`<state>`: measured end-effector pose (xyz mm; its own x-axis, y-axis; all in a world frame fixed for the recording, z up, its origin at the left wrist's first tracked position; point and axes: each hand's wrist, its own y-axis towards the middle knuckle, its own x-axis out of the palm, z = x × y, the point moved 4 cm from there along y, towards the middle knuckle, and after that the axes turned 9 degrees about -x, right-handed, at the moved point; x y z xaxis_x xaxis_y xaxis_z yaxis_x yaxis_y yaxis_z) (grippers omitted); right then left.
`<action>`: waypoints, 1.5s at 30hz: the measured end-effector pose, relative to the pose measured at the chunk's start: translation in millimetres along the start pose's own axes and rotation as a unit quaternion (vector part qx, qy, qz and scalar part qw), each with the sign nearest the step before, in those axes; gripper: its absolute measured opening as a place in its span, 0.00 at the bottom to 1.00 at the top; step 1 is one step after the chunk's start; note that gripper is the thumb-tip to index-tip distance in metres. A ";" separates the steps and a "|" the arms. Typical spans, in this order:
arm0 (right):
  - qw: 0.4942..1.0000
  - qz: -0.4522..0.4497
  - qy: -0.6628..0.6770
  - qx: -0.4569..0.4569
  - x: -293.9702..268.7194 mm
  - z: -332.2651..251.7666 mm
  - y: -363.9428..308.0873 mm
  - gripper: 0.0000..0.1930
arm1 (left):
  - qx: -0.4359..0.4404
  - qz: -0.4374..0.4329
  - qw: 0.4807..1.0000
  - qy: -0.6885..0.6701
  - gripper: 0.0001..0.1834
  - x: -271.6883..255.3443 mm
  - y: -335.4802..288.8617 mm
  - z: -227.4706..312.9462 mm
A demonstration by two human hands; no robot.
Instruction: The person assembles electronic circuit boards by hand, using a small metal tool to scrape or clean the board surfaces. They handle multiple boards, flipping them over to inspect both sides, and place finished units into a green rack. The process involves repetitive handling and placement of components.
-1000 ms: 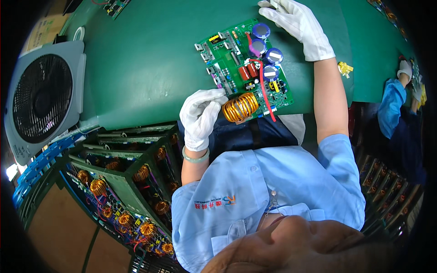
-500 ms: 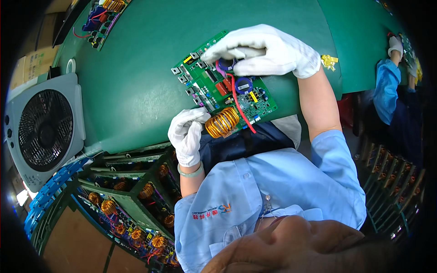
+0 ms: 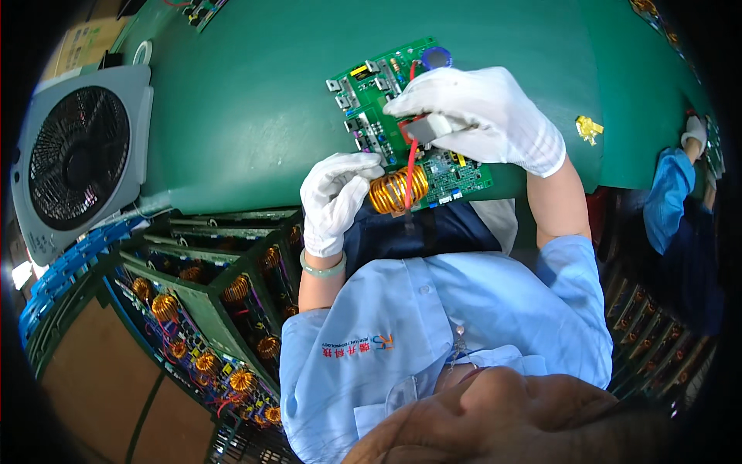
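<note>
A green circuit board rests partly over the table's near edge. At its near left corner sits a large copper-wire coil; a blue round capacitor is on the far part. My left hand, in a white glove, pinches the board's left edge beside the coil. Over the middle of the board is my gloved right hand, fingers and thumb bent together. A dark grey blocky patch shows at its fingertips; its kind is unclear. A red wire runs from beneath those fingertips across the coil.
A grey box fan stands at the left. Green racks of coil-bearing boards are at lower left. Yellow scrap lies on the green table. Another person's sleeve shows far right, with a further rack below.
My right hand has drawn nearer over the board's middle, uncovering its far part; its fingers have curled. The red wire now runs over the coil. My left hand stays beside the coil.
</note>
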<state>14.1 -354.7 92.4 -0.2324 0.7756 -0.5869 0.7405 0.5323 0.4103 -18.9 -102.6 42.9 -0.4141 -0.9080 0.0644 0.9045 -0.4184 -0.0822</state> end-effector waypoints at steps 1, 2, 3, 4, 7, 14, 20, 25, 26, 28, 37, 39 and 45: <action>0.999 0.038 -0.014 -0.015 -2.1 -3.1 3.3 0.23 | 0.008 0.003 1.000 0.021 0.11 0.8 0.3 3.3; 0.997 0.061 -0.017 -0.037 -1.9 -2.8 3.8 0.23 | 0.008 0.007 1.000 0.021 0.11 -0.9 -1.3 2.0; 0.994 0.085 -0.023 -0.056 -4.0 0.5 3.8 0.24 | 0.008 0.008 1.000 0.020 0.11 -1.4 -1.7 0.6; 0.991 0.110 -0.029 -0.076 -5.7 3.0 3.7 0.24 | 0.009 0.009 1.000 0.018 0.11 -1.6 -2.4 -0.1; 0.976 0.175 0.127 0.017 -2.0 20.8 2.5 0.15 | 0.008 0.005 1.000 0.011 0.12 -1.0 -1.0 0.0; 0.890 0.181 0.081 0.410 -23.0 27.3 20.1 0.13 | 0.010 0.006 1.000 -0.002 0.12 -1.0 -2.0 -2.1; 0.891 0.212 0.080 0.392 -22.8 37.2 13.9 0.12 | 0.006 0.005 1.000 -0.022 0.12 -0.6 -1.4 -3.3; 0.927 0.235 0.081 0.280 -18.3 53.0 8.6 0.10 | 0.008 0.004 0.999 -0.040 0.12 -1.2 -0.3 -2.5; 0.920 0.213 0.109 0.311 -17.9 56.2 4.8 0.10 | 0.011 0.001 0.999 -0.053 0.12 -2.4 -0.7 -3.6; 0.900 0.167 0.165 0.367 -21.6 47.9 7.6 0.10 | 0.017 0.005 0.998 -0.066 0.12 -7.0 -3.4 -7.9; 0.889 0.133 0.190 0.394 -26.1 35.6 7.2 0.11 | 0.005 0.032 0.999 0.018 0.14 5.7 -17.2 2.1; 0.897 0.134 0.204 0.369 -24.5 39.6 6.3 0.11 | 0.050 0.015 0.987 0.150 0.17 11.5 -16.9 11.6; 0.909 0.107 0.251 0.315 -24.1 41.4 3.5 0.10 | 0.075 -0.010 0.938 0.337 0.29 28.5 -14.6 38.2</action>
<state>48.4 -385.6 79.1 -0.1812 0.9799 -0.0829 0.9802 0.1731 -0.0962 -40.0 -121.5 84.0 -0.3552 -0.7306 -0.5831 0.8791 -0.4732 0.0574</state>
